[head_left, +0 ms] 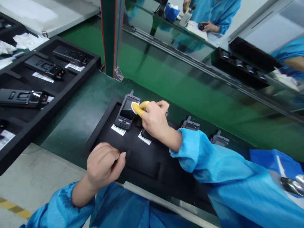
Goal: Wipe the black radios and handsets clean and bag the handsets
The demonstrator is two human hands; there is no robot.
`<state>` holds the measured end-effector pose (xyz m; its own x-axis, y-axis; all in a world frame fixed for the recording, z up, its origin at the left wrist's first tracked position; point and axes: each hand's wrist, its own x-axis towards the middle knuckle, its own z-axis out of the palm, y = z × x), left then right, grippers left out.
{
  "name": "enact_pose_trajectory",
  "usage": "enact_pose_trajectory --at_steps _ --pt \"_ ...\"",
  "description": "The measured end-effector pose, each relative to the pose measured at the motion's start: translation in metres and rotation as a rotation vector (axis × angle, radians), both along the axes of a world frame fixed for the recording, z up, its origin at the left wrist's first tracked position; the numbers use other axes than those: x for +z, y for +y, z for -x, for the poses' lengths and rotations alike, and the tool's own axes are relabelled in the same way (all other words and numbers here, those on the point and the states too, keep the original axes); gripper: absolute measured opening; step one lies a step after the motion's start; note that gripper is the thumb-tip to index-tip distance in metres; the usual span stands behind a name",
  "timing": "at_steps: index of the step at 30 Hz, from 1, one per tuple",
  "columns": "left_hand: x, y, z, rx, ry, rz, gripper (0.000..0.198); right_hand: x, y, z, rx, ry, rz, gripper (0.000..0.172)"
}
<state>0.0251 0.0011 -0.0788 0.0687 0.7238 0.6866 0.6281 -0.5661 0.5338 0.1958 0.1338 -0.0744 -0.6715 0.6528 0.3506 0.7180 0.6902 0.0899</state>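
My right hand (154, 118) wears yellow finger covers on the thumb and a finger. It pinches a small white pad (133, 108) against the dark screen of a handheld radio (125, 112). That radio lies face up in a black foam tray (140, 155), with a white label (118, 129) below it. Under my right hand, a second radio (146, 134) is mostly hidden. Two more radios, one (191, 124) near my sleeve and another (219, 139) farther right, are partly covered by the arm. My left hand (104, 164) is loosely closed over the tray's near edge; nothing shows in it.
At left, another black tray (78, 79) holds several radios (44, 66) face down, with crumpled white wipes (28, 41) behind. A metal post (111, 38) rises from the green bench. Across the rail, a co-worker's hand (210, 27) holds a dark device. A blue bin (275, 161) stands right.
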Motion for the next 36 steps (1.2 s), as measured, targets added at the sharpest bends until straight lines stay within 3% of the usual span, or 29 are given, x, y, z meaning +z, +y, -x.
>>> enact_pose_trajectory --at_steps 7,11,14,17,21,24,27,30,36 --pt "-0.005 0.0 0.001 0.031 0.045 -0.044 0.024 -0.013 -0.051 0.014 0.251 -0.001 -0.035 0.029" --pt "-0.009 0.0 0.003 0.059 0.08 -0.044 0.023 0.006 -0.063 0.01 0.263 0.036 0.009 0.03" --pt "-0.009 0.0 0.004 0.082 0.102 -0.036 0.022 0.033 -0.067 -0.023 0.136 0.076 0.004 0.031" --pt "-0.008 0.0 0.005 0.096 0.121 -0.039 0.023 0.054 -0.08 -0.082 -0.06 0.115 -0.074 0.034" --pt "-0.003 -0.003 0.004 0.143 0.153 -0.046 0.02 0.065 -0.116 -0.175 -0.406 0.106 -0.29 0.026" --pt "0.001 -0.005 -0.009 0.082 0.149 -0.037 0.019 0.067 -0.155 -0.228 -0.625 0.101 -0.457 0.02" --pt "0.006 -0.007 -0.036 -0.096 0.115 -0.037 0.021 0.063 -0.193 -0.259 -0.793 0.074 -0.467 0.025" --pt "0.012 -0.009 -0.072 -0.252 0.088 -0.033 0.021 0.051 -0.224 -0.274 -0.824 0.065 -0.293 0.024" --pt "0.021 -0.011 -0.133 -0.435 0.077 -0.033 0.023 0.003 -0.256 -0.276 -0.853 0.104 0.029 0.021"
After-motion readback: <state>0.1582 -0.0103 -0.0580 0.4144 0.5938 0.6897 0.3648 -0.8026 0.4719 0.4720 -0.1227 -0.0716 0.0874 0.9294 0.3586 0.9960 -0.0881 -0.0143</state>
